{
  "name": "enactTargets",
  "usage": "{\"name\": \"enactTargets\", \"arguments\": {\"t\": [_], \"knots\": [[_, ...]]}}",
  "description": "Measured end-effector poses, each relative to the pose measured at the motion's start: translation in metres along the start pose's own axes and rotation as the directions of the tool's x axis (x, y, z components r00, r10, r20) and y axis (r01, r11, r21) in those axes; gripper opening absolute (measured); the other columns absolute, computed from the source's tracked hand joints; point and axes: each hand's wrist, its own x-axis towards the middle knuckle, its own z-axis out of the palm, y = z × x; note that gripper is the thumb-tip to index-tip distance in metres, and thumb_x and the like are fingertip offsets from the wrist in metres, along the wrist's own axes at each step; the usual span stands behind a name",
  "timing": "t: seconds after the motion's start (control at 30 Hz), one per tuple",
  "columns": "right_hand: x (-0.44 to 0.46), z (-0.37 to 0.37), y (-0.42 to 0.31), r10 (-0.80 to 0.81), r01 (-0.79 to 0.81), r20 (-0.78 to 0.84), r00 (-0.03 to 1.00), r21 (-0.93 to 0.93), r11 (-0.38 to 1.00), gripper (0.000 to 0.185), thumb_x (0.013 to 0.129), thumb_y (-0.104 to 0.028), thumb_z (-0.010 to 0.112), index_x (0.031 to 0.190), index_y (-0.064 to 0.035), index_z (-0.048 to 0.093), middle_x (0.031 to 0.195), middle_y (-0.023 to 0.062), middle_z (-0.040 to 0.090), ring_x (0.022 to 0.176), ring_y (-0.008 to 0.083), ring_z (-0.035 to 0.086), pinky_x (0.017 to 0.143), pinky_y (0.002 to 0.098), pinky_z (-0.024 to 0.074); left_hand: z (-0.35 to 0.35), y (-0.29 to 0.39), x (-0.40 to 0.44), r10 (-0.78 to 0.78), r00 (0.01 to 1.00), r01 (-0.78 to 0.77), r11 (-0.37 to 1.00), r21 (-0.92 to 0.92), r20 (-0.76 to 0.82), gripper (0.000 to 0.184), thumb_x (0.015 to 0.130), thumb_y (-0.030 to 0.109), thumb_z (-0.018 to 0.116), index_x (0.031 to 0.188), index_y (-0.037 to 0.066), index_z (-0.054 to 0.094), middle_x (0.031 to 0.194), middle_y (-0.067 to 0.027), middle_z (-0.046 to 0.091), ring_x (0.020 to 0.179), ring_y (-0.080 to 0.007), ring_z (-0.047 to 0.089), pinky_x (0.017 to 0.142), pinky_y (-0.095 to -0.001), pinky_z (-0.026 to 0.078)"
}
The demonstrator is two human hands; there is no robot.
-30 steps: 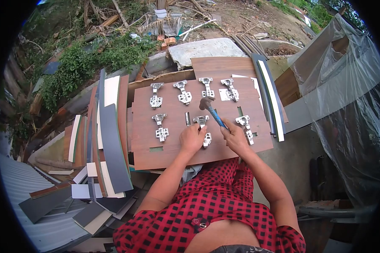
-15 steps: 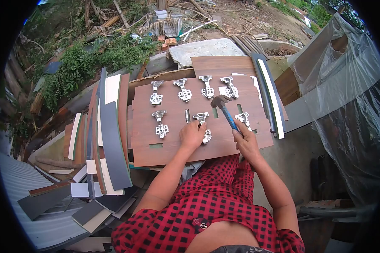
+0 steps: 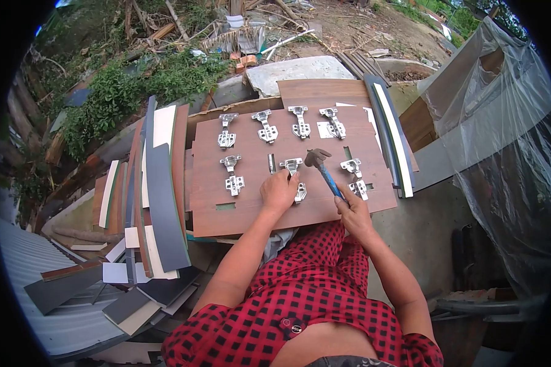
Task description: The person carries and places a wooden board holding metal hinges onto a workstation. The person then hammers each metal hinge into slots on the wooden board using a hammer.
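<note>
My left hand (image 3: 279,190) is closed on a silver cabinet hinge (image 3: 300,194) in the near row, its fingers hiding part of the metal. The hinge lies on a brown wood-grain board (image 3: 257,215). In my right hand (image 3: 354,213) is a claw hammer (image 3: 328,180) with a blue handle, gripped along its lower part. The dark hammer head (image 3: 316,157) is over the board, up and to the right of the held hinge. Just right of the hammer lies another hinge (image 3: 356,178). A slim metal piece (image 3: 272,164) rests above my left hand.
Several more hinges (image 3: 265,126) form a row toward the board's far side, and one hinge (image 3: 232,175) lies at left. Stacked panel strips (image 3: 163,208) stand on the left; more strips (image 3: 393,140) lie at right. Clear plastic sheeting (image 3: 499,134) hangs at far right.
The hammer head has come lower and slightly left, nearer the held hinge. My right hand has shifted a little toward me, uncovering more of the hinge beside it. My left hand stays on its hinge.
</note>
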Motion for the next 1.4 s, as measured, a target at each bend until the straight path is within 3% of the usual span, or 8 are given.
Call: {"name": "enactTargets", "arguments": {"t": [0.07, 0.13, 0.27, 0.33, 0.67, 0.73, 0.93, 1.4], "knots": [[0.002, 0.0, 0.001, -0.043, 0.042, -0.032, 0.999, -0.032, 0.999, 0.037, 0.092, -0.013, 0.054, 0.129, -0.0103, 0.055, 0.068, -0.0023, 0.047, 0.054, 0.0048, 0.043, 0.047, 0.0215, 0.0366, 0.002, -0.003, 0.0, 0.0, 1.0, 0.0, 1.0, -0.006, 0.002, 0.035, 0.087, 0.036, 0.057, 0.077, 0.002, 0.061, 0.079, -0.0191, 0.064, 0.077, -0.0385, 0.063, 0.069, -0.0504, 0.047], [0.003, -0.004, -0.011, 0.116, -0.105, 0.061, 0.991, -0.153, 0.983, 0.038, 0.09, -0.014, 0.056, 0.127, -0.0026, 0.054, 0.103, 0.0215, 0.066, 0.096, 0.0241, 0.065, 0.083, 0.0319, 0.0467, 0.007, -0.006, 0.001, 0.055, 0.995, -0.058, 0.998, -0.026, -0.084, 0.038, 0.086, 0.038, 0.058, 0.071, 0.003, 0.059, 0.068, -0.0182, 0.061, 0.07, -0.0387, 0.061, 0.063, -0.0496, 0.044], [0.0, -0.003, -0.031, 0.301, -0.296, 0.112, 0.947, -0.061, 0.953, 0.038, 0.09, -0.013, 0.056, 0.127, -0.0029, 0.054, 0.108, 0.0218, 0.065, 0.101, 0.0247, 0.064, 0.087, 0.0317, 0.0457, 0.008, -0.008, 0.001, 0.037, 0.996, -0.04, 0.999, -0.032, -0.075, 0.038, 0.086, 0.038, 0.057, 0.072, 0.003, 0.059, 0.068, -0.018, 0.061, 0.07, -0.0387, 0.061, 0.063, -0.0495, 0.044], [-0.002, 0.001, -0.016, 0.034, -0.034, 0.006, 0.999, -0.019, 0.999, 0.038, 0.09, -0.013, 0.056, 0.127, -0.0037, 0.054, 0.094, 0.016, 0.067, 0.084, 0.0191, 0.064, 0.075, 0.0298, 0.0474, 0.002, -0.003, 0.0, 0.017, 1.0, -0.017, 1.0, -0.014, -0.013, 0.036, 0.087, 0.036, 0.056, 0.077, 0.002, 0.061, 0.08, -0.0182, 0.065, 0.078, -0.0379, 0.063, 0.07, -0.0499, 0.047], [-0.007, -0.006, -0.028, 0.233, -0.236, 0.066, 0.97, 0.043, 0.971, 0.038, 0.091, -0.014, 0.055, 0.126, -0.0023, 0.054, 0.102, 0.0174, 0.066, 0.09, 0.0207, 0.065, 0.079, 0.0315, 0.0479, -0.009, -0.001, 0.003, -0.002, 0.995, 0.004, 1.0, -0.017, 0.101, 0.034, 0.087, 0.035, 0.055, 0.081, 0.001, 0.061, 0.084, -0.0189, 0.065, 0.081, -0.0388, 0.062, 0.072, -0.0508, 0.046], [-0.006, -0.003, -0.006, -0.023, 0.024, 0.017, 1.0, -0.08, 0.996, 0.038, 0.091, -0.013, 0.055, 0.128, -0.0024, 0.053, 0.084, 0.0082, 0.062, 0.07, 0.0132, 0.056, 0.065, 0.029, 0.0466, -0.008, -0.006, 0.006, 0.035, 0.985, -0.033, 0.999, -0.016, 0.17, 0.034, 0.087, 0.034, 0.054, 0.085, 0.001, 0.061, 0.085, -0.02, 0.065, 0.085, -0.0391, 0.062, 0.075, -0.0512, 0.046], [-0.008, -0.013, -0.021, 0.164, -0.17, 0.069, 0.984, 0.097, 0.981, 0.037, 0.093, -0.013, 0.053, 0.13, -0.006, 0.054, 0.075, 0.0003, 0.053, 0.065, 0.0074, 0.049, 0.059, 0.0239, 0.0442, -0.017, -0.003, 0.004, 0.046, 0.951, -0.036, 0.999, -0.036, 0.306, 0.035, 0.088, 0.033, 0.051, 0.089, 0.0, 0.061, 0.091, -0.0218, 0.064, 0.091, -0.0393, 0.061, 0.08, -0.0511, 0.045], [0.033, 0.009, -0.056, 0.076, -0.092, 0.217, 0.973, 0.067, 0.994, 0.04, 0.094, -0.014, 0.051, 0.133, -0.0112, 0.051, 0.063, -0.0016, 0.048, 0.049, 0.0044, 0.045, 0.044, 0.0213, 0.0395, -0.004, 0.006, -0.012, 0.067, 0.984, -0.073, 0.997, 0.026, 0.164, 0.035, 0.09, 0.033, 0.048, 0.096, -0.001, 0.057, 0.09, -0.0224, 0.065, 0.085, -0.0407, 0.063, 0.077, -0.0537, 0.046]]}}
